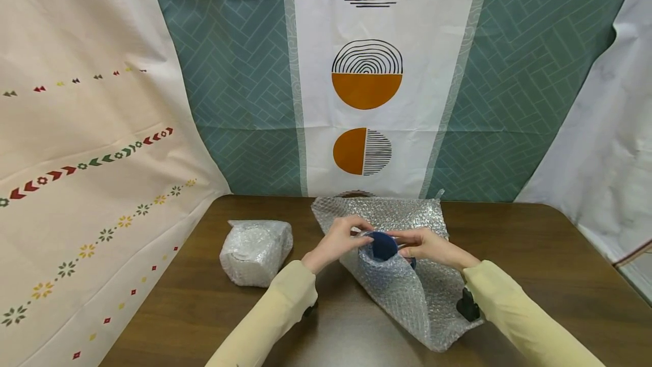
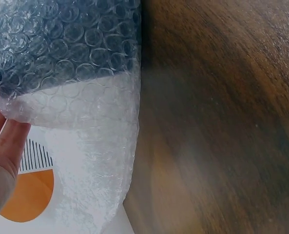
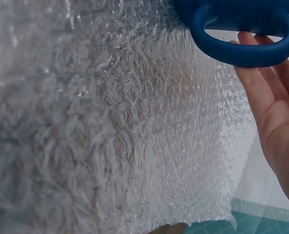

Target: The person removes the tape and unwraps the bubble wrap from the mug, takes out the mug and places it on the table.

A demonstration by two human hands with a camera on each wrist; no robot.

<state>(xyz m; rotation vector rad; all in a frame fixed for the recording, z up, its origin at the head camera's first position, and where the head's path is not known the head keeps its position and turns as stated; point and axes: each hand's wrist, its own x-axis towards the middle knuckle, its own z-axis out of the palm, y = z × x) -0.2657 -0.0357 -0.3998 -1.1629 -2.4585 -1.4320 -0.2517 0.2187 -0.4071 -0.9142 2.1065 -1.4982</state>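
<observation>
A dark blue mug (image 1: 383,247) stands partly wrapped in a sheet of bubble wrap (image 1: 397,299), its open top facing up. The wrap covers its left and near sides. My left hand (image 1: 340,241) pinches the wrap at the left of the mug's rim; in the left wrist view its fingertips (image 2: 15,129) are at the wrap's edge. From the right, my right hand (image 1: 427,244) holds the mug near the rim. In the right wrist view the blue handle (image 3: 241,54) sticks out uncovered, with the right fingers (image 3: 259,85) behind it.
A bundle in bubble wrap (image 1: 256,252) sits to the left on the brown wooden table (image 1: 173,299). Loose wrap spreads behind the mug and toward the near right. A patterned curtain (image 1: 244,101) hangs along the table's back edge, with cloth on both sides.
</observation>
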